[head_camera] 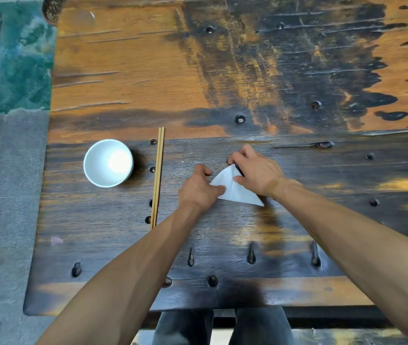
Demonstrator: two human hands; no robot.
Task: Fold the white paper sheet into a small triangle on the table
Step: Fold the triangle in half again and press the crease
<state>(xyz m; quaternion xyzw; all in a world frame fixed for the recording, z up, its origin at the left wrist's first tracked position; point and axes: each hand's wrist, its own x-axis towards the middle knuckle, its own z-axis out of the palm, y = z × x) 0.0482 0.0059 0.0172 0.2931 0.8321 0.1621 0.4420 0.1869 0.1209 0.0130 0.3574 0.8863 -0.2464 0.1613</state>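
Observation:
The white paper sheet (pixel 235 189) lies folded into a small triangle on the dark wooden table (pixel 223 95), one pointed corner aimed lower right. My left hand (pixel 198 188) has curled fingers, and its thumb presses the paper's left edge. My right hand (pixel 255 169) covers the triangle's upper right side, fingers curled over its top corner and thumb on the sheet. Part of the paper is hidden under both hands.
A white bowl (pixel 108 163) stands left of the hands. A pair of wooden chopsticks (pixel 157 178) lies lengthwise between the bowl and my left hand. The table's front edge runs just above my knees; a stone floor lies to the left.

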